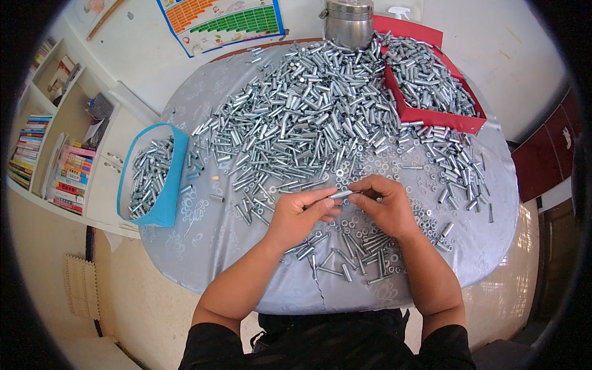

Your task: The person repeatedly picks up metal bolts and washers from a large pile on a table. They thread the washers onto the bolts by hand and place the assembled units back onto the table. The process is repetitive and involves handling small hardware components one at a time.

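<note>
Bright, smooth silver metal sleeves and bolts (308, 117) are spread over a glossy grey cloth table cover (203, 240) with a faint pattern. A polished steel canister (348, 24) and matt blue plastic bin (168, 185) are seen.

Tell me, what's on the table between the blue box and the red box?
In the head view, a big heap of silver metal sleeves covers the grey tablecloth between the blue box and the red box, with no bare gap.

Short black sleeves, black top, bare forearms, no gloves or rings visible.
</note>
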A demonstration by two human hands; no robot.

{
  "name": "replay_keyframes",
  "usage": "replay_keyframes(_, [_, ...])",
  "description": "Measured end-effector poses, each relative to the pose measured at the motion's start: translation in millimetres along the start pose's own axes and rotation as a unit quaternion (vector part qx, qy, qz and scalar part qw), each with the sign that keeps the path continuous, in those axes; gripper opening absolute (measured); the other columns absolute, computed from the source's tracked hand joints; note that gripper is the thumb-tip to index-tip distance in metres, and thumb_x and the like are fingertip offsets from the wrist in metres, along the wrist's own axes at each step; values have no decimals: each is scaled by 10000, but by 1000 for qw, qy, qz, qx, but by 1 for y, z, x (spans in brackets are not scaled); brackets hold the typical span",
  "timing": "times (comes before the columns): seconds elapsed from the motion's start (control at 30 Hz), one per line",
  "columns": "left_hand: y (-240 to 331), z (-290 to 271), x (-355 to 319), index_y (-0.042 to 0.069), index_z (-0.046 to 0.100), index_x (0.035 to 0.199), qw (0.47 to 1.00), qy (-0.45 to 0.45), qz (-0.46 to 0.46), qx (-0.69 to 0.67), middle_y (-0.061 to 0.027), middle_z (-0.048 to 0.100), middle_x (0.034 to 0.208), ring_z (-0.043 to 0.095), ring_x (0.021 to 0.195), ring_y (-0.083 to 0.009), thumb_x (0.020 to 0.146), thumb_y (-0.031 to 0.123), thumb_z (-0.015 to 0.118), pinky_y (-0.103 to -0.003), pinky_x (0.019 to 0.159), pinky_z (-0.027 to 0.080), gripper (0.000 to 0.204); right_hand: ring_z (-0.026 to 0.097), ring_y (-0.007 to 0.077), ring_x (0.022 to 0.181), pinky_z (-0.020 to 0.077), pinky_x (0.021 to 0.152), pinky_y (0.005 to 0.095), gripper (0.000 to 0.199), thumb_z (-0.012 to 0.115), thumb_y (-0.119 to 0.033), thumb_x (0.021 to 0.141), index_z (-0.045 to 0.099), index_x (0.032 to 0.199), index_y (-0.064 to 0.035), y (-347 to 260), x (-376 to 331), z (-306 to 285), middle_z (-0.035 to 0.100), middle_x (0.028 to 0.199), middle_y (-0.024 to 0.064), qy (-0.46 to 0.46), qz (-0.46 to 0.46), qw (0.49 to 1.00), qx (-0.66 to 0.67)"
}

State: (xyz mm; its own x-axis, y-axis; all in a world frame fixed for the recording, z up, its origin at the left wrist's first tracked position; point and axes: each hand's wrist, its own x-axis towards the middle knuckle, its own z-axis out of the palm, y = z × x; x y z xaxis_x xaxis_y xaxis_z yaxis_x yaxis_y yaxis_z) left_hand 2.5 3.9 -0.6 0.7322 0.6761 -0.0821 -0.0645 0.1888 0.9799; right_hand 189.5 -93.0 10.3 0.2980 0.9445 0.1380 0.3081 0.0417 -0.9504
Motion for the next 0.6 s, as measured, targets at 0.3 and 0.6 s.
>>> replay_keyframes(0.3, [-1, -10, 6, -31, 635, 1129, 996, 82, 27, -37, -152, 699, 972, 694, 803, -197, 913, 36, 588, -310, 710, 585, 231, 617, 294, 732, 503, 668, 367, 165, 728, -163, 772, 705, 879, -39, 17, 5, -21, 639, 802, 118, 38, -61, 967, -244])
replay_keyframes(0.6, [-3, -10, 6, -28, 637, 1116, 996, 72, 29, -48, -147, 701, 973, 691, 793, -193, 906, 33, 594, -314, 703, 585, 224, 611, 309, 848, 494, 744, 403, 133, 717, -128, 734, 692, 845, -59, 15, 2, -13, 626, 859, 114, -8, -112, 916, -386])
